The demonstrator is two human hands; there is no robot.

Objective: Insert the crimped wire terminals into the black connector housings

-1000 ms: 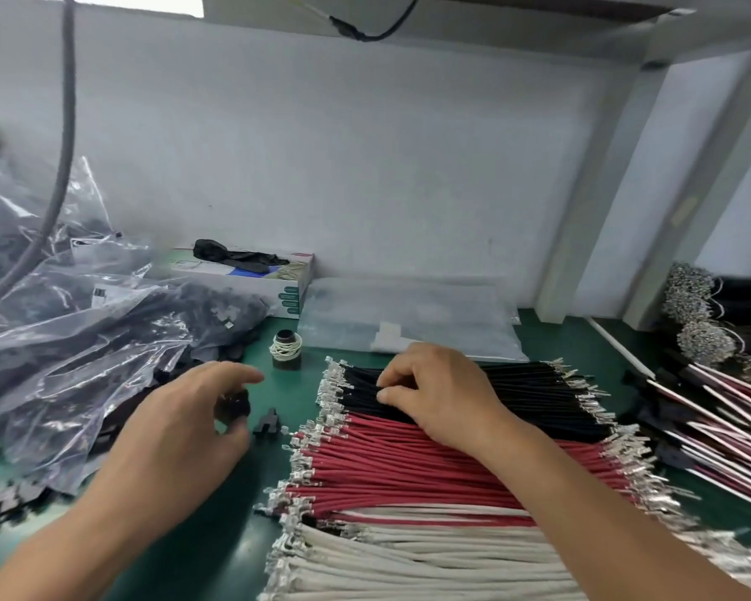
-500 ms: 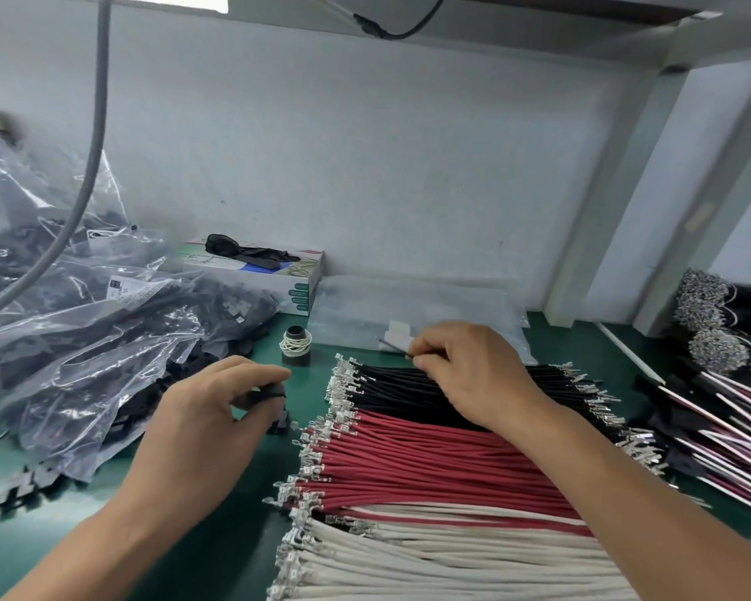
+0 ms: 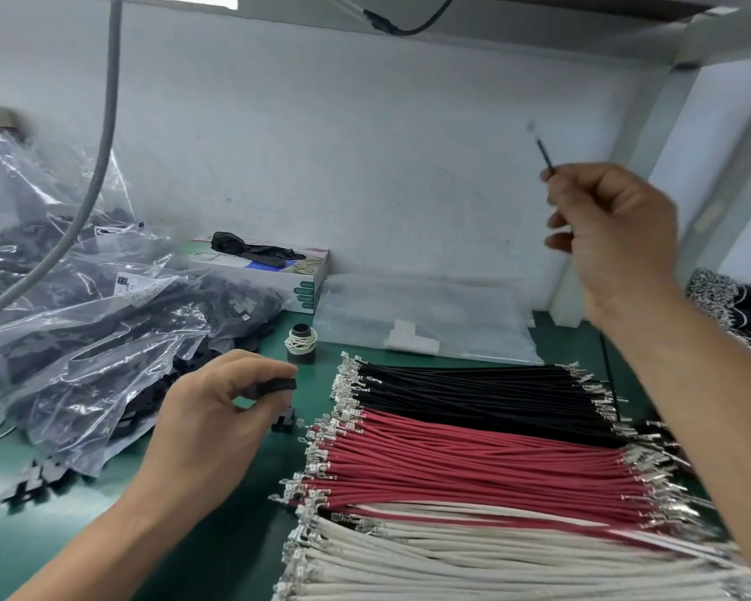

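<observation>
left hand [image 3: 209, 420]: pinches black housing [image 3: 278, 386] w/ thumb + fingers, above green mat [image 3: 243, 535].
right hand [image 3: 612, 236]: raised, grips black wire [image 3: 545, 156], blurred.

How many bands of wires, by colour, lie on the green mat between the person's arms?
Band of black wires: 1
Band of red wires: 1
Band of white wires: 1
Total: 3

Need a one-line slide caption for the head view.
Right hand lifts a black wire above the sorted wire bundles; left hand holds a black connector housing.
</observation>
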